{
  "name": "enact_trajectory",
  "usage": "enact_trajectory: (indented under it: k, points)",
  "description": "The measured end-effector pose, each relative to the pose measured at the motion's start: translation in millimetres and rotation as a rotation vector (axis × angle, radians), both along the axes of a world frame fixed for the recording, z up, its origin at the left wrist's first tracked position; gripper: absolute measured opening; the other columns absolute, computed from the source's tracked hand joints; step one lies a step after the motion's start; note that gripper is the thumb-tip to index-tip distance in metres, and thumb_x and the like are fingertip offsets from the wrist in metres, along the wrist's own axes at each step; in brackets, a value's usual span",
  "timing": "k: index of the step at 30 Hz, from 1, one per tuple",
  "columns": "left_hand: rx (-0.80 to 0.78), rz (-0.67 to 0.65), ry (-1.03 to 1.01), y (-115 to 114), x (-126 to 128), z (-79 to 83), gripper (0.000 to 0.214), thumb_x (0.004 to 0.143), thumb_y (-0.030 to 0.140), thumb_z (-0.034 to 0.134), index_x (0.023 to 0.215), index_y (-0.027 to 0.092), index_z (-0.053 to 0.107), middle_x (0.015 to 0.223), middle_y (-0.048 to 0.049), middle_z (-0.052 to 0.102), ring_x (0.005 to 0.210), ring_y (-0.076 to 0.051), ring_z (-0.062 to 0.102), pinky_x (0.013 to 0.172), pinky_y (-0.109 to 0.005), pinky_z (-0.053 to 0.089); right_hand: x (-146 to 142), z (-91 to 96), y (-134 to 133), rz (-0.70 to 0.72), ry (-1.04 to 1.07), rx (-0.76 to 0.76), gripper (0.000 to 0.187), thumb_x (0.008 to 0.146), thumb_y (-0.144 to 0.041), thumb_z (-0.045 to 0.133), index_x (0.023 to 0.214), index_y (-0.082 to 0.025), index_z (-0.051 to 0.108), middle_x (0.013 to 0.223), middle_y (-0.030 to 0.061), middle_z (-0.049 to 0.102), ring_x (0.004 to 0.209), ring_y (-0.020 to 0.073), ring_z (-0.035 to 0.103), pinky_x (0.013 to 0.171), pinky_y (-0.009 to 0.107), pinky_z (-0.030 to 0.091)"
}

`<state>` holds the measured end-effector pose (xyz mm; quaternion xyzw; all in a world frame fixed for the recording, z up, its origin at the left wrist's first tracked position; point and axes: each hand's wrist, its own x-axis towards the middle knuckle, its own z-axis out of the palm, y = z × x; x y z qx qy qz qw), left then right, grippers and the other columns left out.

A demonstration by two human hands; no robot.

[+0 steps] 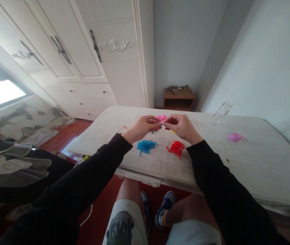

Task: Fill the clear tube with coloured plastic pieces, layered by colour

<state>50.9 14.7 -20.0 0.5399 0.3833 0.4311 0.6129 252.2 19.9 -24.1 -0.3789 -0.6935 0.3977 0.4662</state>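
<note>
Above the middle of the table, my left hand [145, 126] and my right hand [182, 126] meet at their fingertips. Both are closed in a pinch on something small, with a dark bit showing between them; it is too tiny to name. Nearer to me lie a loose pile of blue glossy strands [147, 146] and a pile of red strands [177, 148]. A pink pile [162, 117] shows just past my fingers. Some yellow [172, 131] peeks out under my right hand, partly hidden. Dark strands [155, 131] lie beneath my left fingertips.
On the white table [206, 163], a clear glass [222, 113] is at the back right, with a purple-pink pouch-like item [236, 136] nearer. A small red piece [125, 127] lies left. Behind stand a white wardrobe [124, 75] and a brown stand [179, 98] with cloth on it.
</note>
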Motion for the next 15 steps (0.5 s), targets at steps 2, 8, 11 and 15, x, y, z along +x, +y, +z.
enact_trajectory:
  k: [2, 8, 11, 15]
  points:
    - [-0.016, 0.006, 0.006, 3, -1, -0.7, 0.034, 0.068, 0.023, 0.094, 0.090, 0.011, 0.070, 0.075, -0.0047, 0.073, 0.073, -0.012, 0.069, 0.071, -0.027, 0.049, 2, 0.4, 2, -0.131, -0.026, 0.036, 0.011, 0.073, -0.028, 0.074, 0.072, -0.018, 0.069, 0.067, 0.0037, 0.071, 0.062, 0.0170, 0.066, 0.062, 0.031, 0.052]
    - [0.066, 0.109, 0.130, 45, -2, -12.5, 0.022, 0.072, 0.014, 0.088, 0.083, 0.011, 0.068, 0.070, -0.0034, 0.071, 0.066, -0.010, 0.065, 0.072, -0.028, 0.052, 11, 0.7, 8, -0.443, -0.079, 0.146, 0.005, 0.074, -0.019, 0.065, 0.069, -0.020, 0.065, 0.066, 0.0030, 0.069, 0.064, 0.0173, 0.065, 0.064, 0.032, 0.050]
    - [0.178, 0.206, 0.366, 80, 8, -21.7, 0.019, 0.072, 0.009, 0.084, 0.076, 0.011, 0.065, 0.063, -0.0018, 0.066, 0.060, -0.010, 0.061, 0.066, -0.027, 0.052, 12, 0.5, 8, -0.447, -0.116, 0.153, 0.006, 0.074, -0.019, 0.065, 0.069, -0.020, 0.065, 0.067, 0.0028, 0.069, 0.065, 0.0175, 0.065, 0.065, 0.032, 0.050]
    - [0.261, 0.238, 0.468, 117, 27, -29.0, 0.016, 0.066, 0.003, 0.080, 0.070, 0.012, 0.067, 0.061, -0.0014, 0.065, 0.058, -0.011, 0.060, 0.067, -0.029, 0.052, 11, -0.9, 8, -0.458, -0.156, 0.152, 0.007, 0.075, -0.017, 0.064, 0.068, -0.020, 0.065, 0.066, 0.0022, 0.069, 0.063, 0.0172, 0.064, 0.065, 0.032, 0.049]
